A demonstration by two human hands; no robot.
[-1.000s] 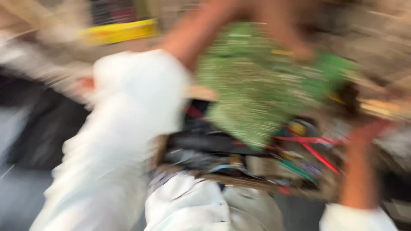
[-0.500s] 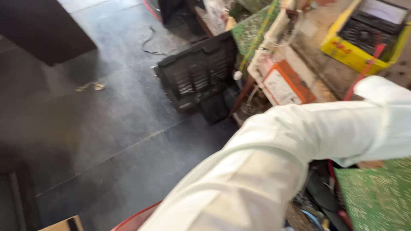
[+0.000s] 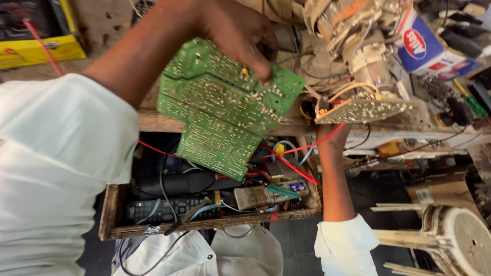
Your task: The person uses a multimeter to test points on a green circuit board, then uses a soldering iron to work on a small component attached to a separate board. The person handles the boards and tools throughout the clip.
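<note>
My left hand (image 3: pixel 240 36) comes in from the upper left and grips the top edge of a large green circuit board (image 3: pixel 220 112), solder side facing me, above an open wooden drawer (image 3: pixel 204 225). My right hand (image 3: pixel 332 134) reaches up from the lower right to the bench edge. It is mostly hidden under a small tan circuit board (image 3: pixel 363 110) with wires, and it seems to hold that board by its left end. Red wires (image 3: pixel 302 149) run between the two boards.
The drawer holds a black remote control (image 3: pixel 163 208), cables and small parts. A yellow case (image 3: pixel 36 48) lies at the top left. A blue and white carton (image 3: pixel 424 48) and a green-handled screwdriver (image 3: pixel 470 102) lie at the top right. A white stool (image 3: pixel 455 235) stands at the lower right.
The view swung from the dark floor back to the bench and drawer. The green board is now held still and sharp over the drawer, after being blurred a second ago.
</note>
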